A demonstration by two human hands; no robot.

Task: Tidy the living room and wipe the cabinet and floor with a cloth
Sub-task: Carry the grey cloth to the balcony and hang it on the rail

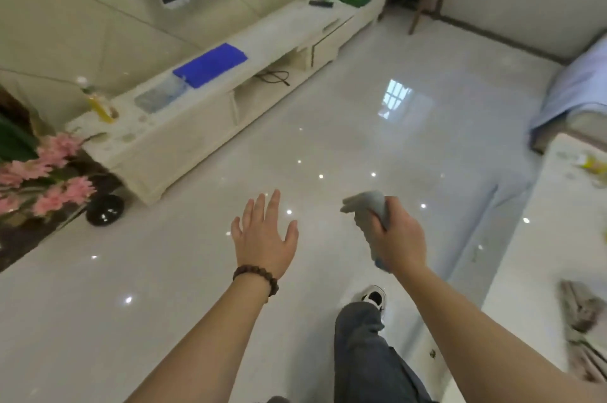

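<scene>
My right hand [399, 238] gripped one pale cloth [371, 209]; my left hand [262, 238] spread open. One bottle [98, 103] of yellow liquid stood on the cabinet [184, 133], centre-left.

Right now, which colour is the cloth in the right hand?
Pale blue-grey cloth, head view.

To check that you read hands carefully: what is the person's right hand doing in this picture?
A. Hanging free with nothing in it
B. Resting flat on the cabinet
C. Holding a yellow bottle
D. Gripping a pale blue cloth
D: the right hand has its fingers curled round the pale blue cloth, held above the floor.
</scene>
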